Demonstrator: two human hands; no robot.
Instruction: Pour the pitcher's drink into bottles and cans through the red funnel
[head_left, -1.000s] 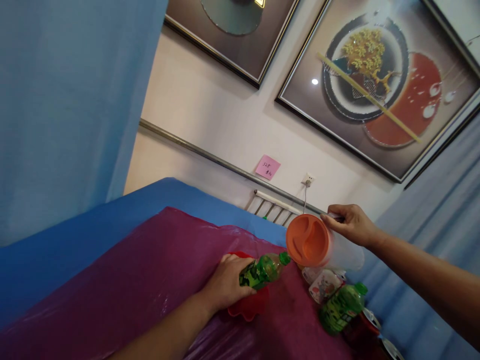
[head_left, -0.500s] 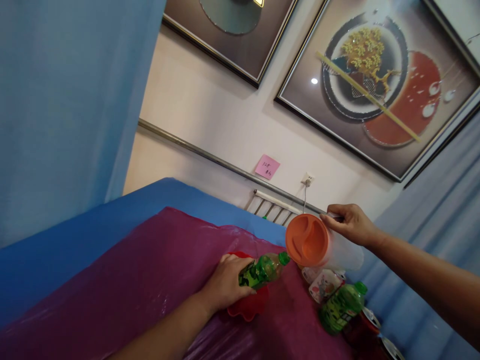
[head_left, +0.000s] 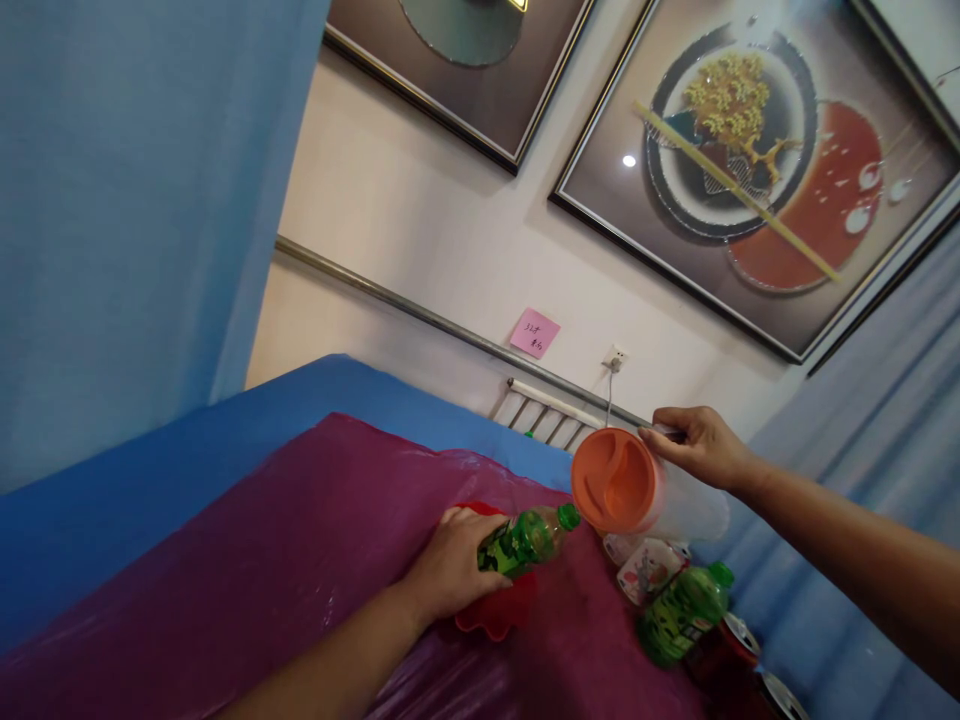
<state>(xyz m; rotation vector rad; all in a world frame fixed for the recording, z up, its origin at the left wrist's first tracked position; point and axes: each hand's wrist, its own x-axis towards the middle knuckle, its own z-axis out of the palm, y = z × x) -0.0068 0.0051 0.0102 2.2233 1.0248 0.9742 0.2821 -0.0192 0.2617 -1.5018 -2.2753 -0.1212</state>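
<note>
My left hand [head_left: 448, 565] is closed round a green-labelled bottle [head_left: 525, 538] with a green cap, held tilted over a red scalloped bowl [head_left: 495, 612] on the purple cover [head_left: 300, 560]. My right hand [head_left: 701, 445] grips the handle of a clear pitcher [head_left: 686, 510] with an orange lid [head_left: 615, 480]. The pitcher is held on its side in the air, lid facing the bottle's cap, a short gap between them.
A second green bottle [head_left: 679, 610], a white pouch [head_left: 645, 570] and cans [head_left: 750, 650] stand at the right of the table. A blue sheet [head_left: 150, 470] lies under the purple cover. Blue curtains hang left [head_left: 127, 200] and right. Framed pictures [head_left: 750, 160] hang on the wall.
</note>
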